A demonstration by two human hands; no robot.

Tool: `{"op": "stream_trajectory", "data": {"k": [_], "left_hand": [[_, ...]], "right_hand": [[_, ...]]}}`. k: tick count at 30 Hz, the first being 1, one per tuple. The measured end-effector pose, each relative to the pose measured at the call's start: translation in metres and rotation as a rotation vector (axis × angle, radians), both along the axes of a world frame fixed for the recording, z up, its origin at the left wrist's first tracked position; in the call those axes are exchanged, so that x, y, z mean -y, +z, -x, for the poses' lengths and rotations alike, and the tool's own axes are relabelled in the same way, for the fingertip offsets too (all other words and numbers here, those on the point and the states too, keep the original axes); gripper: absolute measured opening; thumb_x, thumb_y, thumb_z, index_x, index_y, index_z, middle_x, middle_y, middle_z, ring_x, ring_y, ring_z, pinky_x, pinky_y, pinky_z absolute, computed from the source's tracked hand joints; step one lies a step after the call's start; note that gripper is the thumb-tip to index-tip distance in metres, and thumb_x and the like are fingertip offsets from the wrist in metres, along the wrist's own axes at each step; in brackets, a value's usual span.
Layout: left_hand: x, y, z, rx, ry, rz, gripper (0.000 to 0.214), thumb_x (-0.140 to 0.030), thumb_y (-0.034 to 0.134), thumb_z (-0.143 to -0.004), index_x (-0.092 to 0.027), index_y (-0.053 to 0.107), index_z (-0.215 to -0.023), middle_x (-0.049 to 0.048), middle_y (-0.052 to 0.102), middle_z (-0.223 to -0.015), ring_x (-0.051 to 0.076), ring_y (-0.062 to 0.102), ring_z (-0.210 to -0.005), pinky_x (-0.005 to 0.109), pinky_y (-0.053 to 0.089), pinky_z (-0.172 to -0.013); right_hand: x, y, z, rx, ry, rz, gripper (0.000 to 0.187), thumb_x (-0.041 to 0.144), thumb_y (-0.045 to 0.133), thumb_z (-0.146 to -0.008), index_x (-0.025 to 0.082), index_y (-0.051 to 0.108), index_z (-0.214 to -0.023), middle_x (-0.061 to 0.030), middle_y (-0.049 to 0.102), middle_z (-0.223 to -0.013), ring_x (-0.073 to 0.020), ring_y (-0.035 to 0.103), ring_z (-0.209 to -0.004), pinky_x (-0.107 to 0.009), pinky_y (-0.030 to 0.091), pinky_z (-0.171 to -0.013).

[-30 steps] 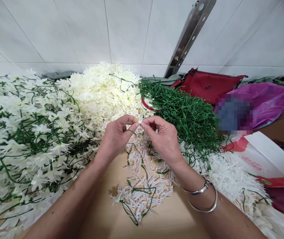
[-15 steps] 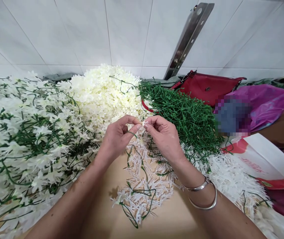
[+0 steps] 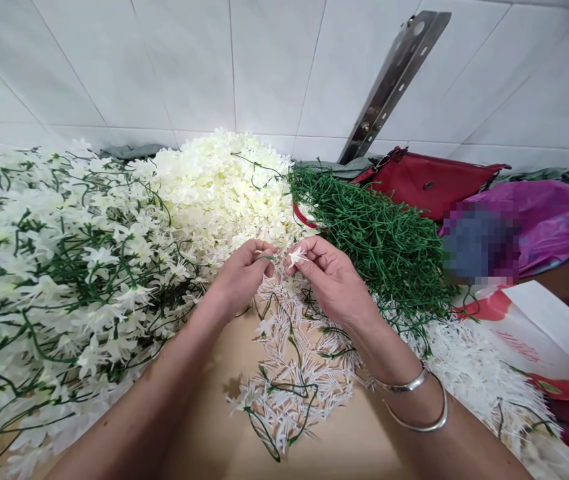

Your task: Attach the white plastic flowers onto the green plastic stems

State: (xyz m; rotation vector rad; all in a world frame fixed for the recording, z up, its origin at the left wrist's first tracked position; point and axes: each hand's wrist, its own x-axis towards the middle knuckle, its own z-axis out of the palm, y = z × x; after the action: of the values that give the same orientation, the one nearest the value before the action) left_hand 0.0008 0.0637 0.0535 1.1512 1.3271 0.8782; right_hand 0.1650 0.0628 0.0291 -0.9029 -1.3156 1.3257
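Note:
My left hand (image 3: pixel 239 277) pinches a thin green stem (image 3: pixel 266 258) between thumb and forefinger. Close beside it, my right hand (image 3: pixel 334 280) is closed on a small white artificial flower (image 3: pixel 296 257) at its fingertips. A narrow gap separates the two sets of fingertips. Whether stem and flower are joined, I cannot tell. Below the hands, white stamen pieces (image 3: pixel 309 393) lie scattered on the tan work surface (image 3: pixel 204 413), with a few green stems (image 3: pixel 292 387) among them.
Finished-looking white flowers on stems (image 3: pixel 89 267) fill the left side. Loose cream petals (image 3: pixel 224 180) are heaped behind my hands, and green stems (image 3: pixel 379 233) at right. More white stamens (image 3: pixel 484 367) lie at lower right. A red bag (image 3: pixel 424 183) leans near the tiled wall (image 3: pixel 274 67).
My hands have moved slightly apart; before, their fingertips met at the flower. The white flower now shows in my right fingers, and the whole view has shifted a little.

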Motion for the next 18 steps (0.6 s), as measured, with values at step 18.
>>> {"op": "stream_trajectory", "data": {"k": [18], "left_hand": [[0.018,0.007,-0.001,-0.714,-0.239,-0.314,0.009,-0.019,0.04,-0.097,-0.023,0.047,-0.103,0.0065,0.067,-0.081,0.023,0.059,-0.068,0.03,0.033,-0.059]], "right_hand": [[0.015,0.013,0.014,-0.012,0.071,0.002,0.022,0.043,0.074,-0.088,0.024,0.063,-0.087,-0.0024,0.073,-0.093,-0.0166,0.066,-0.087,-0.034,0.053,-0.088]]}}
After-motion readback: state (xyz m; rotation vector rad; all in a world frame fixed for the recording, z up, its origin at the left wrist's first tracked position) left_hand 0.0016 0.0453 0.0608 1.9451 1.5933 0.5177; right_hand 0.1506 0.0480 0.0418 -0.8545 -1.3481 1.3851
